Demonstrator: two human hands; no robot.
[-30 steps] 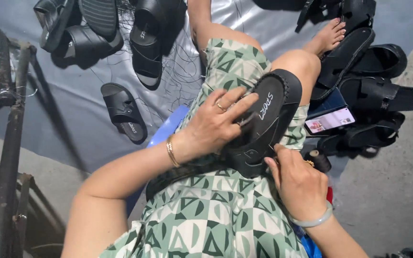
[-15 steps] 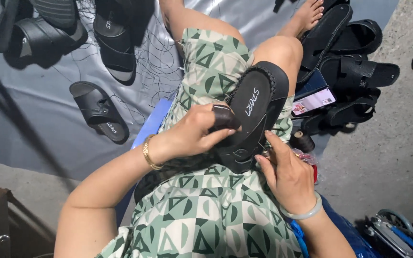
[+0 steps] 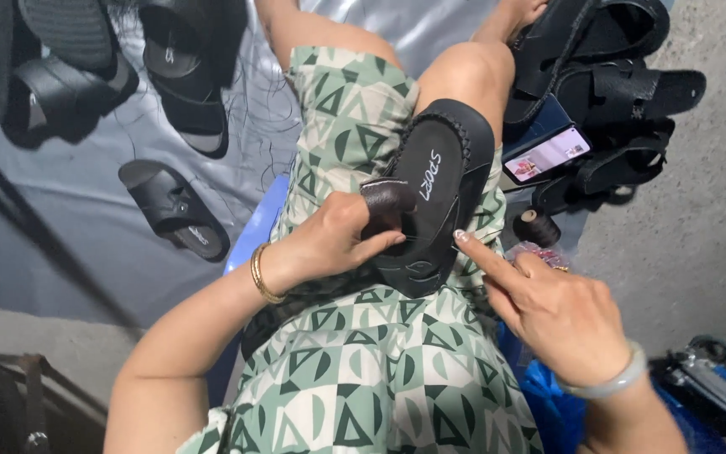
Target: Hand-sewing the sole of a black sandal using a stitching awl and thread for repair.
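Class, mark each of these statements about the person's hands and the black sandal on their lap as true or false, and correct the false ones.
1. The left hand presses a strap piece onto the black sandal. True.
2. The right hand grips the sandal tightly. False: only its index fingertip touches the sandal's edge.
3. A phone lies with its screen lit beside the knee. True.
4. The left wrist wears a pale bangle. False: it wears a gold bracelet; the pale bangle is on the right.

Black leather-like slide sandal (image 3: 430, 197) with stitched edge and white lettering on the footbed, lying sole-down on the lap, toe toward one o'clock, loose strap flap (image 3: 386, 202) folded up at nine o'clock.
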